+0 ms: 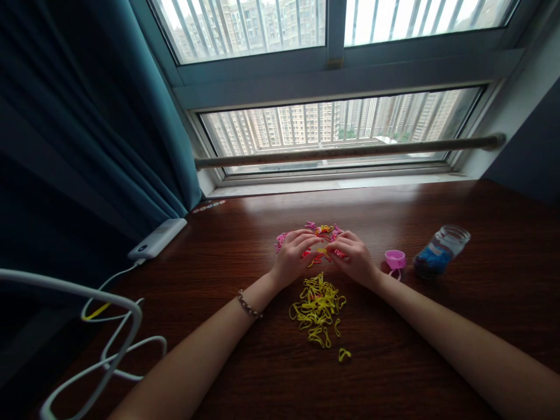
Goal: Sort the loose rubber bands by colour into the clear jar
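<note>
Small rubber bands lie on the brown table in two groups. My left hand is over the left side of the mixed pink, red and yellow bands, fingers stretched out and thumb apart, with nothing clearly held. Opposite it, my right hand has its thumb and fingertips pinched together at a yellow rubber band between the hands. Parts of the mixed group are hidden under both hands. Nearer to me, below the hands, is a loose pile of yellow rubber bands. One yellow band lies apart from that pile.
Right of my right hand are a pink cap with a loop and a tilted clear jar with blue contents. A white power bank with a white cable is at the left, by the blue curtain. A window stands behind the table.
</note>
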Demonstrator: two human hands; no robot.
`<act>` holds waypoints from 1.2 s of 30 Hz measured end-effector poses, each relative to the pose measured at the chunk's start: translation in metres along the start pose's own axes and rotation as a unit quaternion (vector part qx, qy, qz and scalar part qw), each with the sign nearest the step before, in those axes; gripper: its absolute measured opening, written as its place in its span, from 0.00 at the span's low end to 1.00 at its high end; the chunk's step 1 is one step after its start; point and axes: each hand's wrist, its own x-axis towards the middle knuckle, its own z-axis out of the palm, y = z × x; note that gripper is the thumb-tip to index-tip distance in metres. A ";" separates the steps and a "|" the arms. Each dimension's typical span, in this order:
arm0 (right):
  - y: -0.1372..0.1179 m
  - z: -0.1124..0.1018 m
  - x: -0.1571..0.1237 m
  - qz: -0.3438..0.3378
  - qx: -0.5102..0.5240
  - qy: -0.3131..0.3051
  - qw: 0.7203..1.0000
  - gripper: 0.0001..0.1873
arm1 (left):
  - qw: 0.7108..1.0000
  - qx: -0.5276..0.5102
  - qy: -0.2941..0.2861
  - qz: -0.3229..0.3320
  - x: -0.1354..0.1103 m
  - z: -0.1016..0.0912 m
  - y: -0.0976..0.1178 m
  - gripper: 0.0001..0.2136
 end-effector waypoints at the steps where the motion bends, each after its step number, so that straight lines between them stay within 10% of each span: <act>1: -0.002 0.001 0.000 -0.015 0.000 -0.011 1.000 0.06 | 1.000 -0.002 -0.011 0.013 0.000 0.000 0.001 0.08; 17: -0.025 -0.010 0.007 0.084 0.154 -0.075 0.982 0.12 | 0.991 -0.086 0.029 -0.101 0.003 -0.007 0.000 0.11; 22: 0.011 -0.008 0.002 0.220 -0.032 0.106 0.969 0.11 | 0.992 -0.103 -0.073 0.028 -0.001 -0.014 0.012 0.11; 27: 0.034 -0.003 -0.003 0.277 -0.080 0.051 0.956 0.14 | 0.968 -0.028 -0.160 0.192 -0.007 -0.010 0.022 0.14; 32: 0.034 0.001 -0.005 0.251 -0.089 -0.001 0.964 0.11 | 0.984 0.145 -0.105 -0.022 -0.005 -0.009 0.015 0.17; 36: 0.035 0.001 -0.005 0.244 -0.055 -0.026 0.968 0.11 | 0.960 0.171 -0.192 -0.109 0.002 -0.016 0.015 0.15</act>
